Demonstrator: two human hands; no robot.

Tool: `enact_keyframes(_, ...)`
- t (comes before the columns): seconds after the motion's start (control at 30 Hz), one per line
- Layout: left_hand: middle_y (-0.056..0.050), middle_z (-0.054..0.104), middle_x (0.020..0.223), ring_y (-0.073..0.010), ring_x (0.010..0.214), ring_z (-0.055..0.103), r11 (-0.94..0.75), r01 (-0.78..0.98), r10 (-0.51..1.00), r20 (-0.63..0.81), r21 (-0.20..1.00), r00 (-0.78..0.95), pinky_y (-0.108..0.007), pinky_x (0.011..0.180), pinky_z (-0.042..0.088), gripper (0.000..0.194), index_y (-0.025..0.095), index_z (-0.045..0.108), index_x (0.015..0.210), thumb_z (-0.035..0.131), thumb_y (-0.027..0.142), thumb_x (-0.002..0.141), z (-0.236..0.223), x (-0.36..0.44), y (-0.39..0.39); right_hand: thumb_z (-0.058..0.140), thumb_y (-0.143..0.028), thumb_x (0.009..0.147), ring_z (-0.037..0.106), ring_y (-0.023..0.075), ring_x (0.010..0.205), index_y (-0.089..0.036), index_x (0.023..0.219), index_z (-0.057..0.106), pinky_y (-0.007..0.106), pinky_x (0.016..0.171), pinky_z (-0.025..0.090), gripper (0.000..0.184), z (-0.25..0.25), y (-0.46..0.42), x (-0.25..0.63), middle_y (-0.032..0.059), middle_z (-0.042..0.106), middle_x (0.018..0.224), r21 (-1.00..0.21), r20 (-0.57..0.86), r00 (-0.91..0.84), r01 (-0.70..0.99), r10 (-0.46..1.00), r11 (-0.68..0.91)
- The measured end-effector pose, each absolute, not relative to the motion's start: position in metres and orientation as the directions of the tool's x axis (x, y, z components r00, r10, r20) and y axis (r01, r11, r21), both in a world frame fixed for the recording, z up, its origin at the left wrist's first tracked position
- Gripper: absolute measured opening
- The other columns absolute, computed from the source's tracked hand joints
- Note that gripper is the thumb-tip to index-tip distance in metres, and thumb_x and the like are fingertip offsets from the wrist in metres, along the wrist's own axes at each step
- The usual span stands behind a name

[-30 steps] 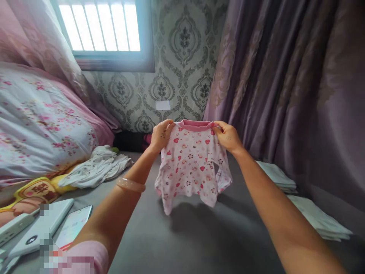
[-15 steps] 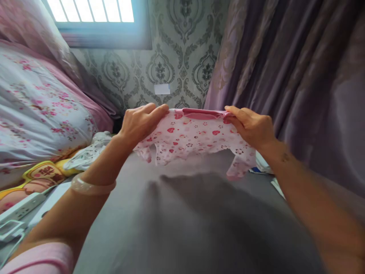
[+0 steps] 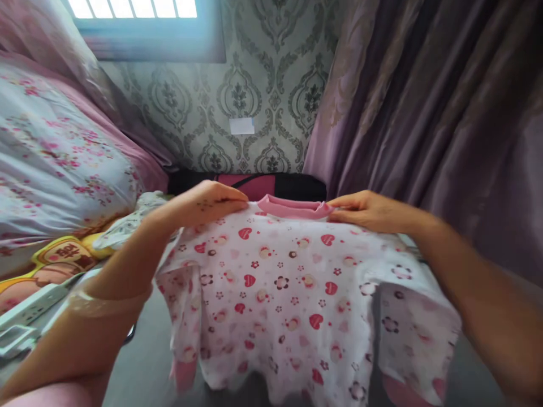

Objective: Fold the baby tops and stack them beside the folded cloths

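Observation:
A small white long-sleeved shirt [image 3: 280, 265] with a pink collar, pink cuffs and a print of hearts and flowers hangs spread out in front of me. My left hand [image 3: 212, 200] pinches its shoulder to the left of the collar. On the collar's other side, my right hand [image 3: 367, 212] grips the right shoulder between thumb and fingers. Both sleeves dangle at the sides, and the hem reaches the bottom of the view above a grey surface [image 3: 144, 362].
At left lie a yellow cartoon cushion [image 3: 59, 257], a crumpled white cloth [image 3: 127, 220] and a white power strip [image 3: 31, 314]. Floral bedding [image 3: 63, 152] rises behind them. Purple curtains [image 3: 403, 113] hang at right. A black and dark pink item [image 3: 250, 183] lies along the wall.
The shirt has swung down from a raised, billowing position and now hangs open with its front showing. Both hands have come lower, still holding the shoulders.

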State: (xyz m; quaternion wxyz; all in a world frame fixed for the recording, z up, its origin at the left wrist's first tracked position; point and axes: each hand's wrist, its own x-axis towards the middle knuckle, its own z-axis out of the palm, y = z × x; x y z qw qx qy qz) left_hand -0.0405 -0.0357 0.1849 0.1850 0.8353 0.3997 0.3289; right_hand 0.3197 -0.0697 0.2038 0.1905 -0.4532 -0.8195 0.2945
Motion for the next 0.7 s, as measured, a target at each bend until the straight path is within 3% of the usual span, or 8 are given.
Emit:
enact_keyframes(0.07, 0.001, 0.072, 0.084, -0.0142, 0.076, 0.063, -0.646, 0.599, 0.746, 0.226, 0.473, 0.627, -0.019, 0.067, 0.047, 0.03, 0.018, 0.074, 0.094, 0.057, 0.04, 0.086, 0.144, -0.033, -0.005, 0.061, -0.049, 0.082, 0.066, 0.0229, 0.092, -0.025, 0.114, 0.072, 0.031, 0.079, 0.051, 0.042, 0.165, -0.042, 0.321, 0.001, 0.073, 0.104, -0.605, -0.016, -0.549, 0.671, 0.836, 0.429)
enact_keyframes(0.13, 0.0, 0.072, 0.087, -0.0145, 0.079, 0.064, -0.65, 0.633, 0.738, 0.149, 0.42, 0.659, -0.02, 0.07, 0.046, 0.032, 0.018, 0.074, 0.095, 0.05, 0.039, 0.089, 0.098, -0.025, 0.02, 0.056, -0.046, 0.085, 0.065, 0.0225, 0.095, -0.024, 0.112, 0.073, 0.031, 0.083, 0.049, 0.038, 0.121, -0.018, 0.322, 0.0014, 0.072, 0.107, -0.554, -0.012, -0.562, 0.692, 0.827, 0.462)
enact_keyframes(0.3, -0.004, 0.072, 0.092, -0.016, 0.081, 0.064, -0.509, 0.789, 0.835, -0.025, 0.345, 0.55, -0.021, 0.068, 0.043, 0.033, 0.019, 0.071, 0.097, 0.042, 0.036, 0.092, 0.005, -0.004, 0.045, 0.051, -0.038, 0.09, 0.064, 0.0231, 0.097, -0.025, 0.113, 0.071, 0.029, 0.082, 0.046, 0.033, 0.027, 0.016, 0.319, 0.0041, 0.073, 0.106, -0.396, -0.08, -0.425, 0.844, 0.902, 0.362)
enact_keyframes(0.53, -0.009, 0.071, 0.1, -0.0225, 0.087, 0.067, -0.386, 0.916, 0.917, -0.069, 0.108, 0.394, -0.027, 0.069, 0.044, 0.037, 0.023, 0.06, 0.112, 0.031, 0.04, 0.097, -0.033, 0.009, 0.052, 0.042, -0.036, 0.097, 0.061, 0.0226, 0.106, -0.024, 0.121, 0.064, 0.027, 0.085, 0.042, 0.034, -0.015, 0.029, 0.312, 0.0088, 0.067, 0.115, -0.214, -0.057, -0.363, 0.914, 0.93, 0.344)
enact_keyframes(0.7, -0.012, 0.071, 0.102, -0.0243, 0.089, 0.067, -0.415, 0.909, 0.909, -0.033, 0.016, 0.416, -0.03, 0.071, 0.044, 0.041, 0.022, 0.057, 0.111, 0.023, 0.043, 0.099, -0.044, 0.006, 0.066, 0.039, -0.037, 0.099, 0.059, 0.021, 0.107, -0.023, 0.12, 0.06, 0.027, 0.087, 0.041, 0.033, -0.027, 0.044, 0.312, 0.0094, 0.064, 0.117, -0.196, -0.062, -0.368, 0.916, 0.928, 0.35)
